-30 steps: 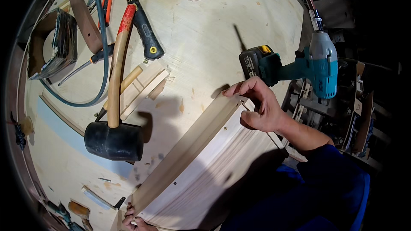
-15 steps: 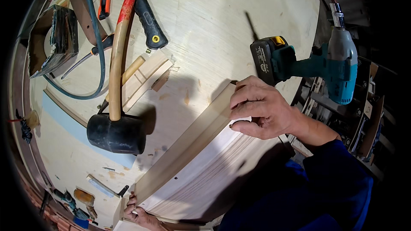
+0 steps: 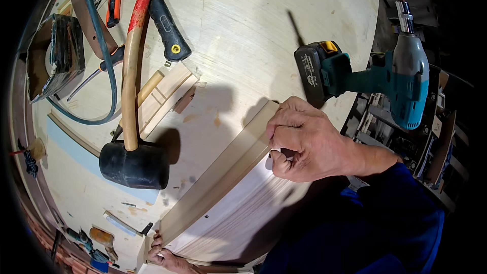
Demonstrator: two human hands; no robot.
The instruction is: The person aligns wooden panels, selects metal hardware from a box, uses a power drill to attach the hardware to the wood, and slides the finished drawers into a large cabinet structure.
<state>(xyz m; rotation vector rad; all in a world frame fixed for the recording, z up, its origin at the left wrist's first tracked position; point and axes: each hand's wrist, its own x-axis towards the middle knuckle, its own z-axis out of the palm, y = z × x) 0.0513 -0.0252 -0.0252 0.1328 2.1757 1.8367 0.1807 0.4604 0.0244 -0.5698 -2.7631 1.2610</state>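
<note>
A pale wooden surface (image 3: 243,30) fills most of my feed, going dark past its right edge, where a teal cordless driver (image 3: 412,83) stands beyond the work. A rubber mallet (image 3: 134,166) lies to the left, near but apart from it. The wooden panel (image 3: 223,220) sits diagonally at the near side, a plain wooden strip (image 3: 218,167) running along its far long edge.

I see the left hand (image 3: 170,260) at the panel's lower-left corner, fingers curled around it. The right hand (image 3: 314,142) is at the upper-right end, fingers folded, thumb drawn in close to them over the panel's face; I cannot tell whether they pinch anything small.

For this handling, I would judge it best to let the left fingers brace the corner firmly, so the panel cannot swivel, and to press the right fingertips straight down rather than sideways. Lifting the knuckles a little would uncover the contact point. I would also leave the small dark hole (image 3: 206,216) unobstructed.
</note>
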